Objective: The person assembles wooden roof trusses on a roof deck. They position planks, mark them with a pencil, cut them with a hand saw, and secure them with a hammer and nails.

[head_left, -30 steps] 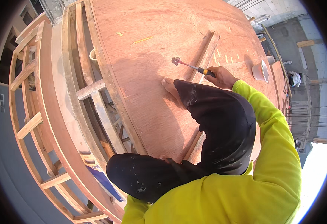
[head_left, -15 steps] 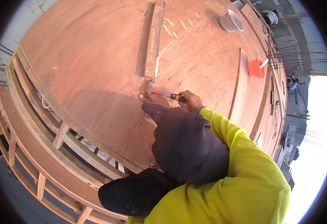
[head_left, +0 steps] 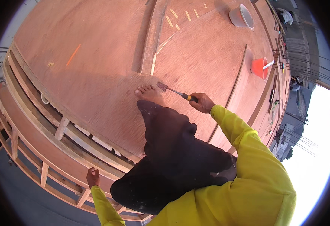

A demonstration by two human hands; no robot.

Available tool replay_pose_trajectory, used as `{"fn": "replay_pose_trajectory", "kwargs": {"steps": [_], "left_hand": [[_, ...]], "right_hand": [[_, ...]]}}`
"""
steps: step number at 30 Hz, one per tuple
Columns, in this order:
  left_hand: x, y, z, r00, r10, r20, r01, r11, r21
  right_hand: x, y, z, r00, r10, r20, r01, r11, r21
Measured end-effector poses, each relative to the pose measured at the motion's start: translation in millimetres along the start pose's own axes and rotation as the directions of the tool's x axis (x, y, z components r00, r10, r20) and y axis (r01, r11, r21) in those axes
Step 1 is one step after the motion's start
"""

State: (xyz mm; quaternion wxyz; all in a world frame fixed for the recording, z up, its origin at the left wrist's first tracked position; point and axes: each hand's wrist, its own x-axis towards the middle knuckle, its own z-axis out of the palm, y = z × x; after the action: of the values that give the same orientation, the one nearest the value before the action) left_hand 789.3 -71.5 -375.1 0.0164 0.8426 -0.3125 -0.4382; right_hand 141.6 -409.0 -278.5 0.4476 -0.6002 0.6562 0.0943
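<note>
My right hand [head_left: 202, 103] is closed round the black-and-yellow grip of a hammer [head_left: 175, 91]. The hammer's head is over the reddish plywood deck [head_left: 108, 75], beside my bare foot [head_left: 150, 94]. Just beyond the foot lies the near end of a long wooden beam [head_left: 148, 56], with a thin pale wood strip [head_left: 153, 64] along its right edge. Out over the wooden framing at the lower left, my left hand [head_left: 93, 177] has its fingers curled in; whatever they hold, if anything, is hidden.
Timber framing [head_left: 59, 128] drops away past the deck's left edge. To the right lies a long board [head_left: 232, 90]. A red bucket [head_left: 259, 69] with a white stick and a pale bucket [head_left: 240, 19] stand farther off. Small yellow strips [head_left: 173, 13] and an orange strip [head_left: 73, 55] lie scattered.
The hammer has moved back from the beam's end, toward the right. My left hand has come into view at the lower left. My leg has shifted, and more of my foot shows.
</note>
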Motion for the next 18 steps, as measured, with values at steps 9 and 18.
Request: {"fn": "replay_pose_trajectory", "kwargs": {"steps": [9, 18], "left_hand": [[-182.5, 233.0, -106.7, 0.966, 0.249, 0.072, -0.201, 0.896, -0.396], [-315.9, 339.0, -143.9, 0.987, 0.12, 0.104, -0.038, 0.815, -0.579]], "right_hand": [[-259.9, -21.1, -73.8, 0.847, 0.531, 0.025, -0.457, 0.702, 0.547], [-385.9, -77.5, -160.9, 0.861, 0.477, -0.179, -0.257, 0.71, 0.656]]}}
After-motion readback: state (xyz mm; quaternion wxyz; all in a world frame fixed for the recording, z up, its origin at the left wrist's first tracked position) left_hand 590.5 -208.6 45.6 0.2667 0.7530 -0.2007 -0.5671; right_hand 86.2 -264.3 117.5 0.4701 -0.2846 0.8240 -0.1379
